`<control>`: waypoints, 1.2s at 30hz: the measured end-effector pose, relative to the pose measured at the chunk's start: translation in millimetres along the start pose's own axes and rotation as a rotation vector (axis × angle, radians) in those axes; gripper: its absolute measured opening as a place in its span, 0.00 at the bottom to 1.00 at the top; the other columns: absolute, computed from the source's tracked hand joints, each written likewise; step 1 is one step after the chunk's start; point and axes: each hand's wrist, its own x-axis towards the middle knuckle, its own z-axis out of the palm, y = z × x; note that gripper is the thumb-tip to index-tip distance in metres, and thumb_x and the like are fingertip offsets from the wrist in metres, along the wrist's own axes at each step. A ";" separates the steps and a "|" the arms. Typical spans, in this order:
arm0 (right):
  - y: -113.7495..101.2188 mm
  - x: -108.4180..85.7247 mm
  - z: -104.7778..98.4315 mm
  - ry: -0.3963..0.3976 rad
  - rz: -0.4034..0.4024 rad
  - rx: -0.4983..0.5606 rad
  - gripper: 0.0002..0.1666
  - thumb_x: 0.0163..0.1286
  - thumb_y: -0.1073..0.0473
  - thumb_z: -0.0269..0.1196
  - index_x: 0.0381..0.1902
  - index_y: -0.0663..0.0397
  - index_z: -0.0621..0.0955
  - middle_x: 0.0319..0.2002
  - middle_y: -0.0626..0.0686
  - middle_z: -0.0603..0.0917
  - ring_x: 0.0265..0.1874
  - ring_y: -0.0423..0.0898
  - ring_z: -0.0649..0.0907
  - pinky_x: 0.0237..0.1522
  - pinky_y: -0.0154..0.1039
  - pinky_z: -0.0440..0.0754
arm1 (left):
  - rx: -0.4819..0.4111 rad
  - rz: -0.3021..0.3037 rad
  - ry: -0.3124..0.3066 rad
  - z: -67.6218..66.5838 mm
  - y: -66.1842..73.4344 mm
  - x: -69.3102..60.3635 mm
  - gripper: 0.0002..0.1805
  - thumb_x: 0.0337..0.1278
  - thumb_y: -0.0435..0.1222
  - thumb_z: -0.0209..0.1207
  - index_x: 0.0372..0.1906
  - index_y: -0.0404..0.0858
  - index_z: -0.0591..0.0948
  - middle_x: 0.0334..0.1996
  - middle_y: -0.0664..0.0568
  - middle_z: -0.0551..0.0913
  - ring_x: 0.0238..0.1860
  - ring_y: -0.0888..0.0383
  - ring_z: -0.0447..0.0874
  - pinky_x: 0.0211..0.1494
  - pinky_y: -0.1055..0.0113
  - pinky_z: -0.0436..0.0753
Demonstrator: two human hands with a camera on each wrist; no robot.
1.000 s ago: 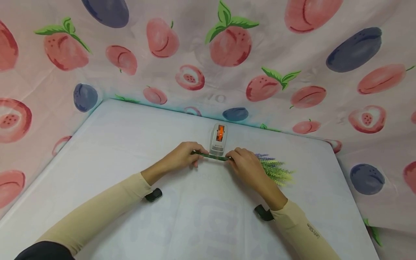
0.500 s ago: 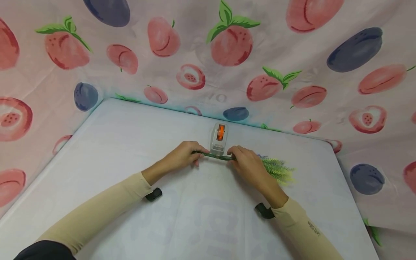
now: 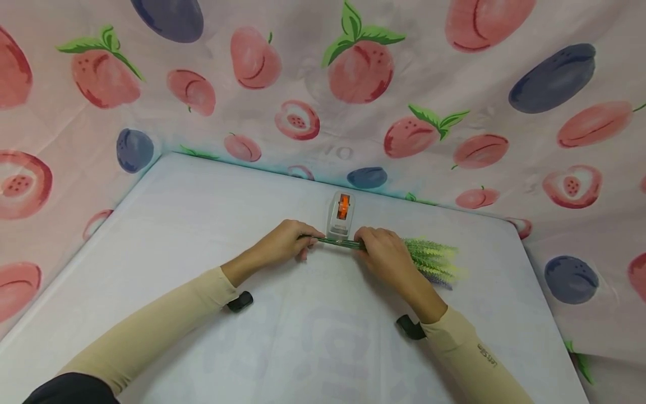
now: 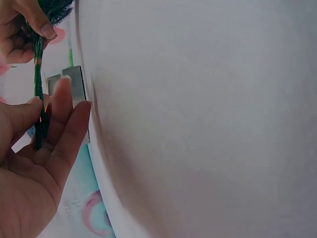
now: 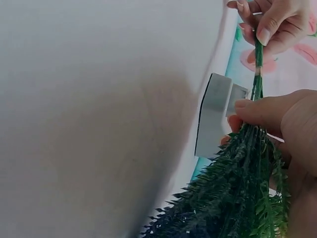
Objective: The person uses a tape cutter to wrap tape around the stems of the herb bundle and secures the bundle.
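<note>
A bunch of artificial lavender-like flowers [image 3: 435, 259], yellow-green with some purple, lies sideways between the hands above the white table. Its thin green stems [image 3: 340, 243] span the gap. My left hand [image 3: 289, 240] pinches the stem ends between thumb and fingers, with some other fingers extended in the left wrist view. My right hand [image 3: 387, 255] grips the stems just below the flower heads [image 5: 223, 193]. A narrow pale band circles the stems [image 5: 258, 84] between the two hands in the right wrist view. Right behind the stems stands a clear-grey tape dispenser [image 3: 340, 216] with an orange wheel.
The white tabletop [image 3: 227, 191] carries the work, its back edge meeting a fruit-printed curtain [image 3: 303, 67] that also hangs at both sides. Black wrist-camera mounts [image 3: 240, 302] jut from beneath both forearms.
The bunch has rolled about its length: purple heads that showed at the far side now show at the near side. The right hand has shifted slightly right; the left stays nearly still.
</note>
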 end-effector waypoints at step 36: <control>2.6 6.1 3.4 0.026 0.017 -0.096 0.16 0.68 0.59 0.70 0.51 0.59 0.82 0.35 0.55 0.89 0.35 0.52 0.88 0.57 0.54 0.81 | 0.317 0.072 0.038 -2.2 2.9 13.0 0.15 0.66 0.27 0.62 0.55 0.35 0.86 0.49 0.46 0.88 0.52 0.51 0.85 0.58 0.56 0.82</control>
